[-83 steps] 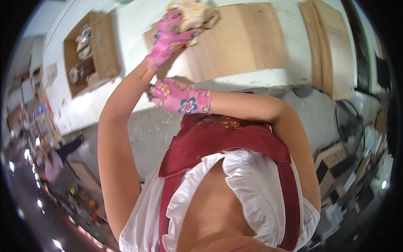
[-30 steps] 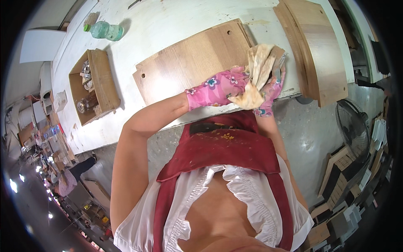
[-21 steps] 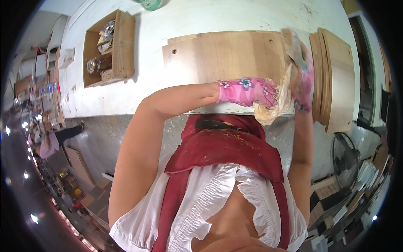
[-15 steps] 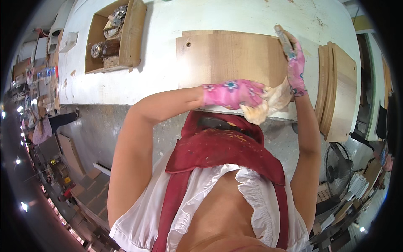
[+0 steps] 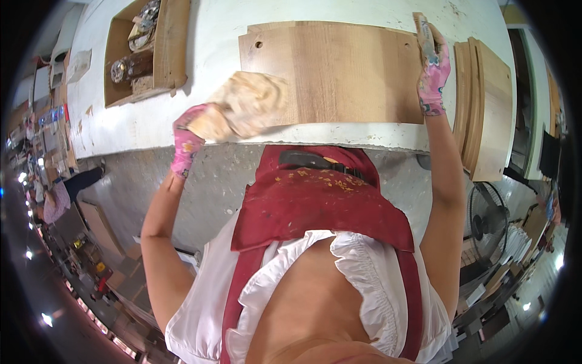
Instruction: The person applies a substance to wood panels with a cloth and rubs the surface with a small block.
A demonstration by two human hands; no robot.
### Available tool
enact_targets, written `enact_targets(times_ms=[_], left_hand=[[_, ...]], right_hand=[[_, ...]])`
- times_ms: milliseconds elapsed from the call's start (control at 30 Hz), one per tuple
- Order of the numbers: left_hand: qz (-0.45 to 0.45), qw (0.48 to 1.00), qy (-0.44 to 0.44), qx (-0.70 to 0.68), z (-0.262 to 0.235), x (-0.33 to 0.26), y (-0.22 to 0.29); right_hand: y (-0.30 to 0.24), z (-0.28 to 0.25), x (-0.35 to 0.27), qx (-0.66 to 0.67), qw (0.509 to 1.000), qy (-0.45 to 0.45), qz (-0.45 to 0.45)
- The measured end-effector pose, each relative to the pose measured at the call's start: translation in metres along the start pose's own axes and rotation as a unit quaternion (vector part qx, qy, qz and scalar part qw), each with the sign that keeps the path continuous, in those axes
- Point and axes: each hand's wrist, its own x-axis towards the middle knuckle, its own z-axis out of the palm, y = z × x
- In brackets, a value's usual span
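Note:
My left hand (image 5: 189, 136), in a pink flowered glove, grips a crumpled cream cloth (image 5: 248, 103) at the near left corner of a pale wooden board (image 5: 345, 76). The loose part of the cloth is smeared by motion and lies over the board's left end. My right hand (image 5: 433, 82), gloved the same way, is at the board's right edge, closed on a narrow beige-and-grey piece (image 5: 424, 37) with printing on it; its exact kind I cannot make out. The board lies flat, with a small round hole near each far corner, and another board's edge shows behind it.
A cardboard box (image 5: 170, 48) holding a brown bottle (image 5: 134, 68) and wrapped items stands at the left of the white table (image 5: 212, 67). Several stacked boards (image 5: 488, 109) lean at the right. A black fan (image 5: 487, 221) stands on the floor below them.
My left hand has swept left with the cloth, from near the board's right end to past its left end. My right hand stays at the right edge, still holding the narrow piece.

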Motion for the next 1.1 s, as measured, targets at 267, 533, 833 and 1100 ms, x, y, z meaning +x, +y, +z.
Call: enact_targets(times_ms=[267,533,833,1100], left_hand=[[-0.17,0.88,0.125,-0.426,0.064,0.039,0.062],[-0.175,0.949,0.172,-0.196,0.048,0.063,0.077],[-0.025,0.979,0.161,-0.122,0.033,0.085,0.127],[0.09,0.976,-0.027,-0.199,0.166,0.184,0.252]], right_hand=[[-0.031,0.007,-0.074,-0.025,0.986,0.153,0.052],[-0.031,0.018,-0.119,0.025,0.979,0.174,0.104],[-0.058,-0.014,-0.122,0.208,0.951,0.215,0.077],[-0.099,-0.155,-0.19,-0.017,0.905,0.422,-0.046]])
